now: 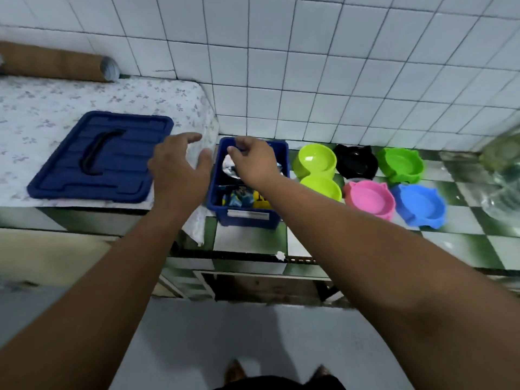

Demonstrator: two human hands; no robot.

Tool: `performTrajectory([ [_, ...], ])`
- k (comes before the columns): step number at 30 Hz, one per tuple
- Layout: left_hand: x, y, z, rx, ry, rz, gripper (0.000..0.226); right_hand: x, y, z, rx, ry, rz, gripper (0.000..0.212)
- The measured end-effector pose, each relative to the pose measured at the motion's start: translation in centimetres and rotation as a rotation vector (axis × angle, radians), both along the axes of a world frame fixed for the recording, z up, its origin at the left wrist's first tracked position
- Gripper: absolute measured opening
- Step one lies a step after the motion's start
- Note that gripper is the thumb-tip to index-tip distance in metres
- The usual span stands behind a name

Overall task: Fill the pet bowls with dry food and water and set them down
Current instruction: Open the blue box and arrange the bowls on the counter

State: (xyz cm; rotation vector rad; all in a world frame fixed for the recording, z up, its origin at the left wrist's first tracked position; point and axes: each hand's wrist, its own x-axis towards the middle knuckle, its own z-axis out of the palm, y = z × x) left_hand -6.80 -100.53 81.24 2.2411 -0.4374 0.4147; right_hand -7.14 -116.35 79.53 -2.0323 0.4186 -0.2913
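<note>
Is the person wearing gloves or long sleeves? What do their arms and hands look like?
No gloves. The left hand and the right hand are bare. The left forearm and the right forearm are bare too, all the way to the picture's edge: no sleeves, no watch, no bracelet. No rings show on the fingers you can see.

Domestic kitchen: white tiled wall (309, 80) beyond the fingers (194, 137), green-checkered tiled worktop (461, 237) to their right, floral cloth (56, 99) left.
</note>
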Motion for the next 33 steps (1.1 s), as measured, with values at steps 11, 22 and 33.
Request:
performTrajectory([
  [11,-5.4,-14.7,-2.2,-0.039,0.257,-0.181,0.022,-10.3,-15.6,-1.3,-0.001,-0.018,-0.255,0.031],
  [22,-10.7,-25.5,-4.6,-0.03,0.318,-0.223,0.022,-18.6,-27.4,-3.3,0.011,0.012,-0.355,0.027],
  [33,-13.3,-29.7,-6.5,-0.002,0.42,-0.217,0.019,-22.8,-31.7,-5.0,0.033,0.025,-0.419,0.023],
])
